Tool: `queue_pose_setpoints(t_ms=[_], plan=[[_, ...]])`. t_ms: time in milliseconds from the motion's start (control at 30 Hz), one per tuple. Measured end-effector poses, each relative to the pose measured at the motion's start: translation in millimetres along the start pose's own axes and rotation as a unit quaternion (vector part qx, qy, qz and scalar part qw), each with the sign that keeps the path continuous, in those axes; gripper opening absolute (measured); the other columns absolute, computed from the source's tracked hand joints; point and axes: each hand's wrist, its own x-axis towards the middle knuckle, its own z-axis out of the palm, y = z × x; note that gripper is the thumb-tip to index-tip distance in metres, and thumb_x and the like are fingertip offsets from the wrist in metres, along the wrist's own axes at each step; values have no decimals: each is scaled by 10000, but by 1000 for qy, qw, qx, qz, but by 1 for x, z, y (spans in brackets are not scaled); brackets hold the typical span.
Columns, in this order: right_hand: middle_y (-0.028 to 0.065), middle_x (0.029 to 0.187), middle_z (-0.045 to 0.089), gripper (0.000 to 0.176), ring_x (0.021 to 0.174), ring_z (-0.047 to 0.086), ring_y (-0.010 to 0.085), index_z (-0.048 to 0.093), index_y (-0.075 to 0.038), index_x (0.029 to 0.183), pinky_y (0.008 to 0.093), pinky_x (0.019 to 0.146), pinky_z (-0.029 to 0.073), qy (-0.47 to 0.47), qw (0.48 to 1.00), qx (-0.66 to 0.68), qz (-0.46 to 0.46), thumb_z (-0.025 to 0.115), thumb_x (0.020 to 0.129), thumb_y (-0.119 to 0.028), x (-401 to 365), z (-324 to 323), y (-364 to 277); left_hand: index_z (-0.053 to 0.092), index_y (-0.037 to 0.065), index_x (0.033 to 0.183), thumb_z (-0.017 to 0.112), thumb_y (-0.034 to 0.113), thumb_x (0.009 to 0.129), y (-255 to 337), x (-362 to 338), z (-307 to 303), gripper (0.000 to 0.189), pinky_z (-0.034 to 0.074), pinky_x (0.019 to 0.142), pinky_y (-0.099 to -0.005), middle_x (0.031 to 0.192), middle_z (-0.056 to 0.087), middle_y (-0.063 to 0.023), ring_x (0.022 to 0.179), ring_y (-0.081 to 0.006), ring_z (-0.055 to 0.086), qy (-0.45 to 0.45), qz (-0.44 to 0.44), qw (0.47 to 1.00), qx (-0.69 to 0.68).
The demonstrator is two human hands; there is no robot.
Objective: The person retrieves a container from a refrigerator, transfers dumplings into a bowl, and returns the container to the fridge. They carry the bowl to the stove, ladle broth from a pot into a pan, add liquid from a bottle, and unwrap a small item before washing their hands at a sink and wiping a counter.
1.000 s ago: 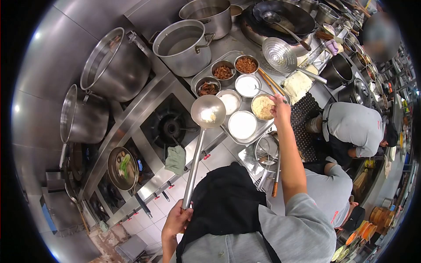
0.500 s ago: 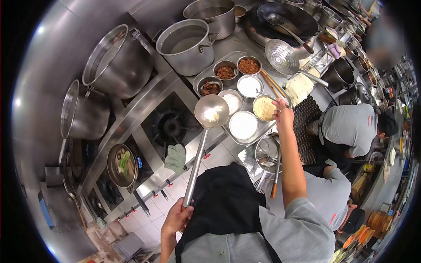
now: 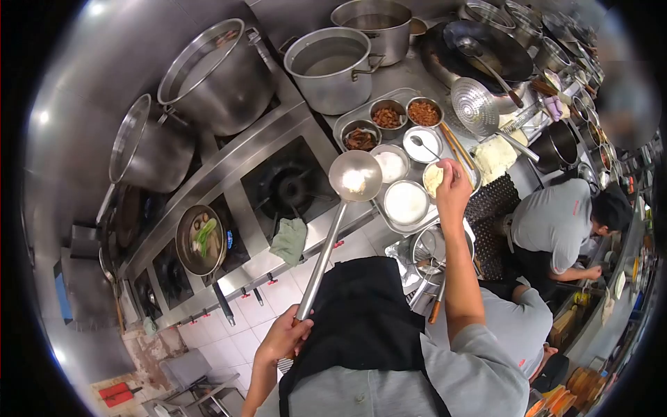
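Observation:
My left hand point(image 3: 285, 338) grips the end of a long steel ladle point(image 3: 354, 176). Its bowl hangs level over the edge of the seasoning tray point(image 3: 345, 119) and holds a little white and yellow seasoning. My right hand point(image 3: 453, 186) reaches over the bowl of pale yellow powder point(image 3: 432, 178) at the tray's right side, fingers bent down together; what they pinch is hidden. A small spoon point(image 3: 419, 143) lies in the white powder bowl just beyond. Other bowls on the tray hold white powder point(image 3: 406, 202) and brown ingredients point(image 3: 424, 112).
An unlit burner point(image 3: 292, 186) sits left of the ladle, a green cloth point(image 3: 289, 240) on its front edge. A small wok with greens point(image 3: 199, 240) is further left. Big stockpots point(image 3: 332, 64) line the back. A perforated skimmer point(image 3: 476, 105) and black wok point(image 3: 486, 45) lie right. Two people point(image 3: 556, 222) crouch at right.
The view has shifted, so everything sits further right and lower. My right hand has drawn slightly back over the yellow powder bowl. The ladle stays level in my left hand.

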Motion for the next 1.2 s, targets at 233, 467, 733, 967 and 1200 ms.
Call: queue_pose_setpoints(t_ms=[233,467,733,967,1200], plan=[[139,777,657,183,742,652,228,606,22,912,311,683,481,12,992,-46,115,491,907,-120,32,15,45,464,48,1078,523,107,894,-8,-2,-1,202,325,352,-230,600,452,-7,380,-83,393,1,4,1000,0],[137,796,664,207,760,649,218,600,47,927,309,701,477,29,975,61,211,476,911,-118,36,23,73,466,49,1078,519,94,892,-7,-8,1,198,315,345,-228,606,454,-7,377,-81,390,6,-2,1000,-13],[138,732,653,150,668,641,244,641,0,882,325,627,473,-43,992,-105,46,540,878,-112,38,2,42,468,52,1089,526,99,890,-9,-7,0,212,308,343,-228,606,450,-5,378,-78,383,11,-9,1000,-14],[142,738,653,157,675,644,235,639,5,895,326,635,474,1,993,-66,95,531,880,-107,50,16,55,468,51,1090,528,102,891,-9,-8,2,214,320,357,-224,607,449,-3,390,-77,391,9,-5,1000,-13],[94,782,666,221,621,585,137,608,28,940,273,590,443,28,966,74,247,498,915,-161,51,7,74,464,45,1094,531,113,895,-10,-10,4,221,324,356,-229,605,449,-4,391,-79,392,9,-8,1000,-13]])
